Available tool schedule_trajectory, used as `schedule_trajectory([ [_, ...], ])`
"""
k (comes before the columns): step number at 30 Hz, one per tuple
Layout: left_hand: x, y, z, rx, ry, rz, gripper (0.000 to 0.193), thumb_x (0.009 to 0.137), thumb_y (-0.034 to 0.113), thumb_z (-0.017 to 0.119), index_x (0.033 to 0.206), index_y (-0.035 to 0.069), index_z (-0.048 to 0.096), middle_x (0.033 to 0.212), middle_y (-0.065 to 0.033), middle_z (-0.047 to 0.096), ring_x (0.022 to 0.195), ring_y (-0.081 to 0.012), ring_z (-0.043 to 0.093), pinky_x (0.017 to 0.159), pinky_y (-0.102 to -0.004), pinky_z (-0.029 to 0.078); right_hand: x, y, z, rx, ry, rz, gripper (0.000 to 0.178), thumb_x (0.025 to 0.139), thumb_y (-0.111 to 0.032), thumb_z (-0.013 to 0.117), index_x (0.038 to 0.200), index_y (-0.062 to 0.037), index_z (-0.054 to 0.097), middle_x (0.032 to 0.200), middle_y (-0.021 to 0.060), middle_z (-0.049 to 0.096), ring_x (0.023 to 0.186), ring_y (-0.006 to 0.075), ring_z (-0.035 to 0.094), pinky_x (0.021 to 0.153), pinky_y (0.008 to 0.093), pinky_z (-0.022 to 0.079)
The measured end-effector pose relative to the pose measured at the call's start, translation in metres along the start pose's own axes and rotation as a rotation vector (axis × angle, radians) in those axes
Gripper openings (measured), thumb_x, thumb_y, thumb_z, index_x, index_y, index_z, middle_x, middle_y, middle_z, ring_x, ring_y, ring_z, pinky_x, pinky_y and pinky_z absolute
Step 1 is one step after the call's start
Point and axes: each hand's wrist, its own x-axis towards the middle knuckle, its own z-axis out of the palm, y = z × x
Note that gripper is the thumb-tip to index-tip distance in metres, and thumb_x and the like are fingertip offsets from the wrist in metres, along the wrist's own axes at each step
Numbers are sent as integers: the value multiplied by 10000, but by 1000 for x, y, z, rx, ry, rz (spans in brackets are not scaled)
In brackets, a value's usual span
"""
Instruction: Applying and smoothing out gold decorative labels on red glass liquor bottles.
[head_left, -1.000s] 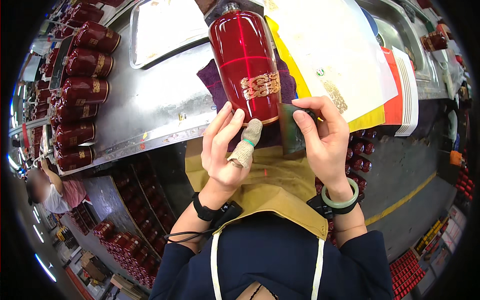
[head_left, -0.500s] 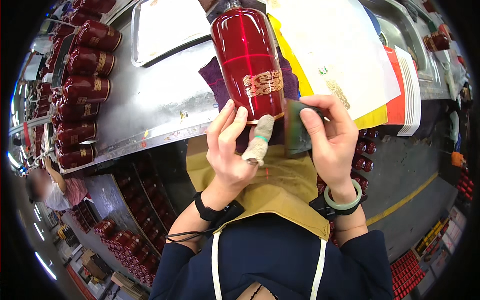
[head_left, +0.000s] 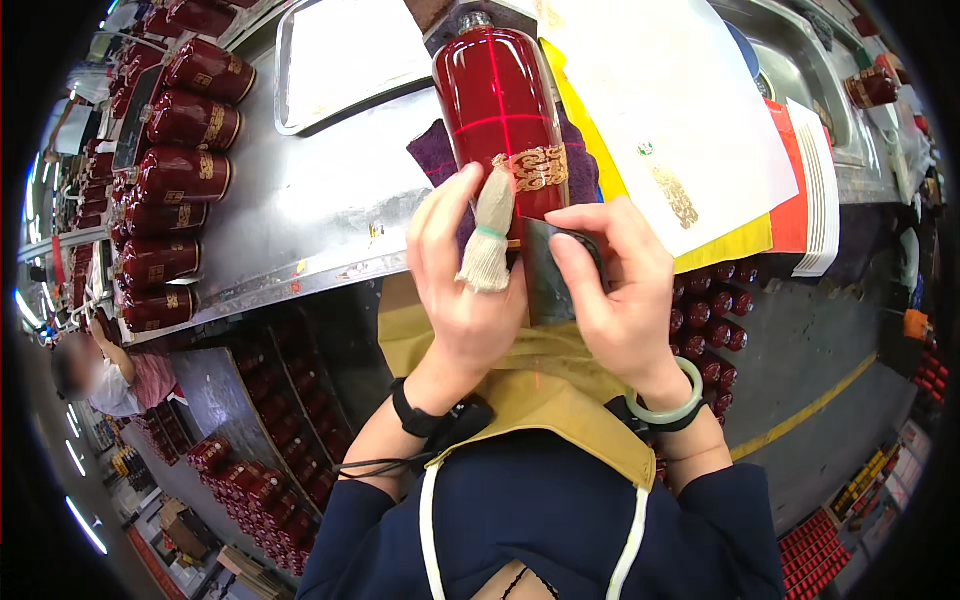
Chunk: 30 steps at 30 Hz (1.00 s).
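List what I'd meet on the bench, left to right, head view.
Cluster of red bottles → metal tray → single red bottle → white sheet → red sheet.

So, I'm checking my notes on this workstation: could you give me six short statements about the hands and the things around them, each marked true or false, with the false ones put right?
1. The right hand holds a dark flat tool. True.
2. The red bottle lies on its side over a purple cloth. True.
3. The red bottle's neck points toward the person. False: it points away.
4. The left hand wears a pale finger cover. True.
5. The band around the finger cover is red. False: it is green.
6. The purple cloth is draped over the red bottle. False: it lies beneath.
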Motion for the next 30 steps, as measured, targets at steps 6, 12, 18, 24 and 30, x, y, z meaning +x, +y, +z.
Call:
schedule_trajectory([
  [6, -6, -17, 4, -85, -14, 8, 560, 729, -43, 814, 1275, -43, 691, 1285, -174, 675, 1154, -376, 663, 993, -420, 537, 1, 12, -6, -21, 69, 29, 106, 928, -26, 698, 1032, -6, 694, 904, 120, 658, 798, 255, 648, 722, 339, 505],
  [12, -22, -28, -4, -241, -151, -219, 622, 734, -40, 825, 1326, -58, 637, 1387, -179, 619, 1260, -417, 609, 1115, -476, 448, -2, 19, -13, 3, -14, 73, 140, 1038, -31, 602, 1149, 48, 634, 1039, 44, 638, 948, 82, 584, 848, 226, 470],
  [18, 6, -5, 1, -39, -91, -17, 674, 687, 22, 869, 1322, -27, 649, 1444, -178, 554, 1291, -367, 548, 1122, -498, 418, -4, 14, -9, -22, -17, 70, 141, 1040, -40, 607, 1150, 41, 642, 1027, 23, 630, 900, 54, 548, 781, 203, 448],
  [24, -6, -27, 5, -291, -33, -139, 593, 769, 28, 828, 1314, -92, 628, 1437, -227, 598, 1291, -408, 608, 1142, -533, 435, 1, 18, -8, 109, 103, 121, 103, 983, -24, 664, 1067, 33, 687, 925, 79, 661, 837, 140, 615, 756, 292, 502],
  [30, -9, -25, -3, -285, -144, -211, 890, 728, 72, 899, 1503, -43, 477, 1567, -241, 461, 1430, -397, 474, 1180, -464, 367, -3, 26, -8, 120, 111, 82, 113, 993, -38, 662, 1078, 33, 685, 937, 60, 659, 836, 91, 588, 699, 237, 468],
])
